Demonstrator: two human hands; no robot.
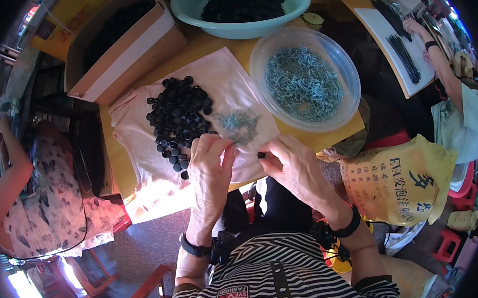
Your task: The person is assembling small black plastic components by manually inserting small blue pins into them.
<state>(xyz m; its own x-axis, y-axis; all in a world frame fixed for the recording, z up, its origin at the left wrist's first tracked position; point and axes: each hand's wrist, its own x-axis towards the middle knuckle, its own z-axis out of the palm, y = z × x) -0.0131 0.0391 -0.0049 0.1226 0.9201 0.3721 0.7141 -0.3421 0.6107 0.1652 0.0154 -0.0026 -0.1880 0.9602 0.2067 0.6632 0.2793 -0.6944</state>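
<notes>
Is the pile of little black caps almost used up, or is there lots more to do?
Lots more. Nothing finished shows clearly. The right hand pinches one black cap; the left hand rests on the cloth beside it. A heap of caps, a small screw pile and a full screw bowl wait.

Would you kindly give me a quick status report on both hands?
Left hand resting on the cloth beside the black caps. Right hand pinching one black cap. Small screw pile just ahead.
</notes>
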